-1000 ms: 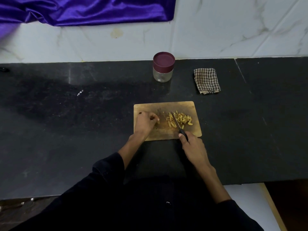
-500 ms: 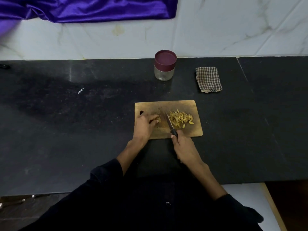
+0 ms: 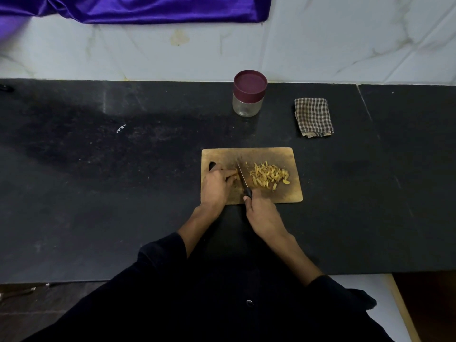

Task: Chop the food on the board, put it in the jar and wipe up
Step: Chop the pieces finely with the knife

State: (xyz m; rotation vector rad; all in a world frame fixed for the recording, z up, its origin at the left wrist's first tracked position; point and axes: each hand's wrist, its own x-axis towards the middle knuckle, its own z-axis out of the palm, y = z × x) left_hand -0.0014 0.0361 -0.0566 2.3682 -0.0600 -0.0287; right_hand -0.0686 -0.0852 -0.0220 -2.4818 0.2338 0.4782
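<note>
1. Nearest, the right hand [image 3: 262, 213] is wrapped round the black handle of the knife [image 3: 243, 177] at the board's 6 o'clock edge. The hold sits far back on the handle, so a hard downward stroke could let the blade twist or skid on the wood.

2. The left hand [image 3: 217, 182], at about 9 o'clock on the cutting board [image 3: 246, 154], has its fingers curled down, pinching the last uncut bit of food, which is mostly hidden beneath them. The blade stands just beside those fingertips, nearly touching; as the piece shrinks, a slip could likely nick a finger.

3. The chopped food [image 3: 270, 174] lies in a loose pile toward 3 o'clock on the board, near its right edge. A sideways sweep of the blade could flick strips onto the dark counter [image 3: 123, 193], where they would be hard to spot when wiping.

4. The board lies flat on the counter with nothing visible under it; firm chopping might make it creep.

5. Farther off at 12 o'clock, the jar [image 3: 249, 95] has its maroon lid on. It must come off before filling, and the mouth looks narrow next to the pile, so spills are likely.

6. At about 1 o'clock the folded checked cloth [image 3: 313, 117] lies well apart from the board, ready for wiping.
</note>
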